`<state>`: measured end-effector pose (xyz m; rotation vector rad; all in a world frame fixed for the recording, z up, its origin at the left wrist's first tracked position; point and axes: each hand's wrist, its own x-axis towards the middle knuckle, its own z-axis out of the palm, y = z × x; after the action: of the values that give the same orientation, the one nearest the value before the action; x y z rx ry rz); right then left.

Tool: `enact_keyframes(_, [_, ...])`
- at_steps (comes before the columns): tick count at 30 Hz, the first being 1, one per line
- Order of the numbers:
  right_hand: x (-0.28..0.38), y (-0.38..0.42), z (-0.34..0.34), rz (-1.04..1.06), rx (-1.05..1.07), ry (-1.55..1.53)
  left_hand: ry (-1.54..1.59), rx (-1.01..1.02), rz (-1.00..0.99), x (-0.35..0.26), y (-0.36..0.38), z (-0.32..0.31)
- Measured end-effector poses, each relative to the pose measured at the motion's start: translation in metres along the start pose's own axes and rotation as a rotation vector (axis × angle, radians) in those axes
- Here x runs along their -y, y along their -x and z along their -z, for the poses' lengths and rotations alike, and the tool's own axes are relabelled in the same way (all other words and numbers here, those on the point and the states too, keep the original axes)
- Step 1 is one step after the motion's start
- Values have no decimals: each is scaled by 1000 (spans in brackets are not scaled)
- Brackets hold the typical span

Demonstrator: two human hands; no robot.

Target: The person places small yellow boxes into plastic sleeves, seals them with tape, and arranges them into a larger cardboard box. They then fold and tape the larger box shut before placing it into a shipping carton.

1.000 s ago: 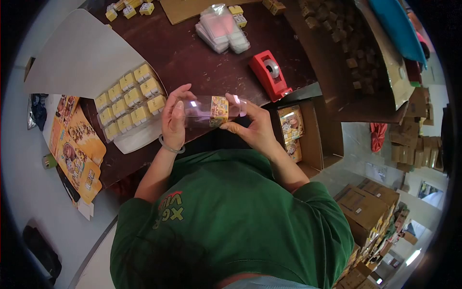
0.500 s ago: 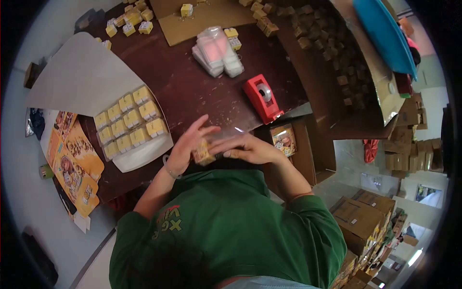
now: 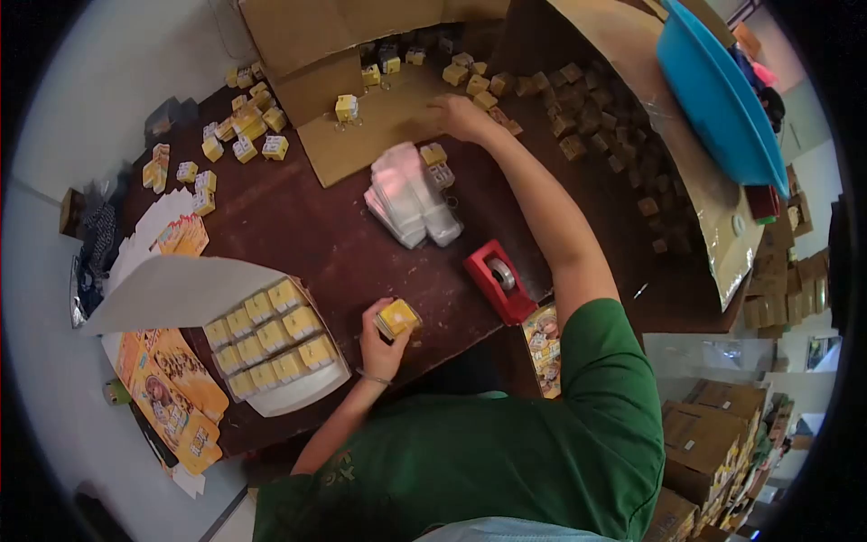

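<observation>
My left hand [image 3: 381, 346] is closed around a small yellow box [image 3: 397, 318] at the table's near edge. Far forward, my right hand [image 3: 459, 118] reaches over a cardboard flap [image 3: 388, 113], its fingers stretched out and nothing visible in them. Close to it lie small yellow boxes [image 3: 477, 84]. Below that hand rests a stack of clear plastic bags [image 3: 411, 194], beside more little boxes [image 3: 435, 155]. A red tape dispenser [image 3: 499, 285] stands to the right of my left hand. On the left, an open white carton [image 3: 307, 384] holds rows of yellow boxes [image 3: 273, 336].
Loose yellow boxes [image 3: 246, 122] lie at the back left. Printed orange cardboard sheets [image 3: 172, 388] are at the left edge. A large carton [image 3: 713, 235] with scattered small boxes stands right, a blue basin [image 3: 722, 90] above it. Stacked cartons [image 3: 709, 434] stand on the floor.
My hands were together over a small box and clear plastic near my body. The right has moved far forward to the cardboard; the left keeps the box. The view has shifted.
</observation>
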<state>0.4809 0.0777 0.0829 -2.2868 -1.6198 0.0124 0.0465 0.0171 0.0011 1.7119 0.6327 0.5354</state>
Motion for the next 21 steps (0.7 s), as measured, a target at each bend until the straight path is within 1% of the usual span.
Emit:
enact_keyframes(2, [-18, -38, 6, -389, 104, 231, 52, -3, 59, 4, -1, -5])
enact_keyframes(3, [-41, -53, -2, -285, -32, 308, 62, -18, 85, 8, 0, -6])
enact_keyframes(5, [-107, -73, -48, -76, -302, 454, -32, -11, 12, 10, -1, -6])
enact_keyframes(6, [-129, -84, -67, -132, -203, 546, -81, -10, -27, 10, -3, -4])
enact_keyframes(7, [-133, -91, -68, -154, -210, 502, -134, -9, -56, 6, -4, -2])
enact_keyframes(9, [-137, -96, -65, -198, -220, 422, -83, -24, -51, 13, -4, -4])
enact_keyframes(12, [-138, -91, -53, -234, -118, 222, -53, -26, -27, 16, -3, -5])
enact_keyframes(15, [-138, -72, -63, 15, -358, 395, -63, -6, -18, 6, 1, -6])
enact_keyframes(18, [-148, -89, -77, -13, -390, 344, -38, -23, -19, 20, 0, -6])
enact_keyframes(21, [-139, -104, -77, -50, -317, 450, -58, -8, -59, 18, -3, -5])
